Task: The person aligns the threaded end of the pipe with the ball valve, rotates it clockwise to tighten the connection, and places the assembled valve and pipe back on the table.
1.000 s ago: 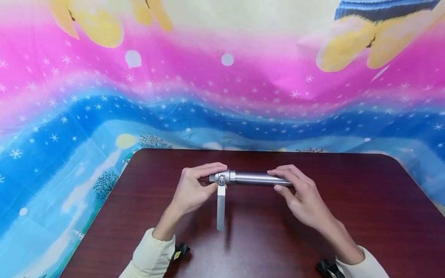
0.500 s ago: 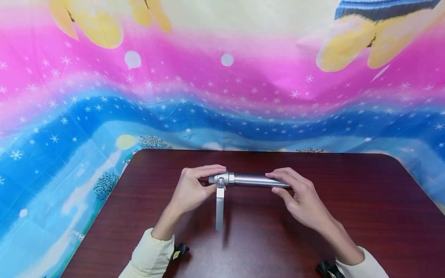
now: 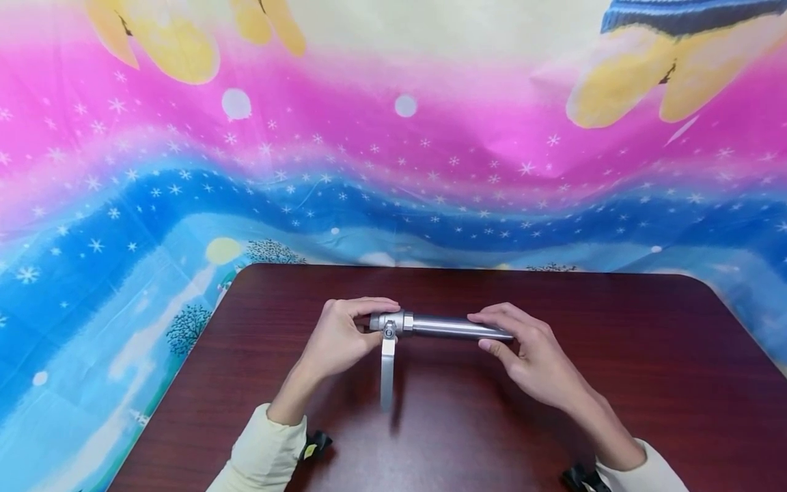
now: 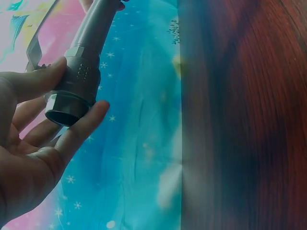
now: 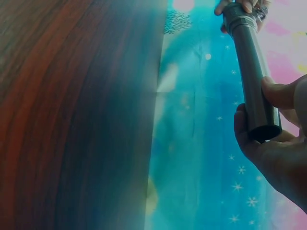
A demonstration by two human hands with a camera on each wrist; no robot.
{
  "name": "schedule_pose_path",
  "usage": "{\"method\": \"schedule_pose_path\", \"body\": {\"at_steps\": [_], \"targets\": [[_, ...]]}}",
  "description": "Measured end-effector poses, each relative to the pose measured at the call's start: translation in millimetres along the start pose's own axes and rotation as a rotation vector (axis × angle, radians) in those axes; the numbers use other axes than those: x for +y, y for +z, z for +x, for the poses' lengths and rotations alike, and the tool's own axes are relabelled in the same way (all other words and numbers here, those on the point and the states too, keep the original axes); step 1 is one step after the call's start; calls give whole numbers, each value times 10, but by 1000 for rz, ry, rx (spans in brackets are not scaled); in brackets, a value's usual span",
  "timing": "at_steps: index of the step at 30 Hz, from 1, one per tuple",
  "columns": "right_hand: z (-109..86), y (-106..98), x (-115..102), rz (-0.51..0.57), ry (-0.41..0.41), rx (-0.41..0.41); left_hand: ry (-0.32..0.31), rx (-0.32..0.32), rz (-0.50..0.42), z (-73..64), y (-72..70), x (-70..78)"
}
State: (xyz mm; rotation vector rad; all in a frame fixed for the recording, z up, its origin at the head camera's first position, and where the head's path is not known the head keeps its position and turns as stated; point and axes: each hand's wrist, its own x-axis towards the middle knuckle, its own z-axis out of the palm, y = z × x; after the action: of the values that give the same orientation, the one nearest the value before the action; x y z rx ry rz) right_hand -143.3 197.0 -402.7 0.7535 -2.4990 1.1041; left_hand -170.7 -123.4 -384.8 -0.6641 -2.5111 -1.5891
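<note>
Between both hands lies a steel ball valve joined to a smooth metal pipe, held level above the table. My left hand grips the valve body at its left end, thumb on the near side and fingers over the far side. The valve's flat lever handle points toward me, square to the pipe. At the pipe's right end, my right hand holds it between thumb and fingers. The left wrist view shows the valve's open hexagonal end; the right wrist view shows the pipe's hollow end.
The dark red wooden table has rounded far corners. Behind it hangs a pink and blue cloth with snowflakes. Black straps sit by the cream sleeves.
The valve and pipe have come down slightly in the head view, toward me, with both hands keeping hold. The lever still points toward me.
</note>
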Motion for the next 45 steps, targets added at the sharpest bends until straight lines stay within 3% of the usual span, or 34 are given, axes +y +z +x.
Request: {"method": "schedule_pose_path", "body": {"at_steps": [7, 12, 19, 26, 38, 45], "targets": [[-29, 50, 76, 19, 21, -52, -48, -31, 58, -19, 8, -71], [-2, 80, 217, 50, 3, -106, -42, -58, 133, -27, -9, -147], [44, 116, 378, 33, 7, -162, -44, -138, 207, 20, -4, -251], [60, 148, 440, 26, 65, -223, -93, -199, 254, 68, 34, -341], [84, 214, 489, 27, 114, -331, 47, -314, 466, 107, 101, -429], [93, 245, 469, -24, 139, -399, 46, -350, 503, 107, 116, -409]]}}
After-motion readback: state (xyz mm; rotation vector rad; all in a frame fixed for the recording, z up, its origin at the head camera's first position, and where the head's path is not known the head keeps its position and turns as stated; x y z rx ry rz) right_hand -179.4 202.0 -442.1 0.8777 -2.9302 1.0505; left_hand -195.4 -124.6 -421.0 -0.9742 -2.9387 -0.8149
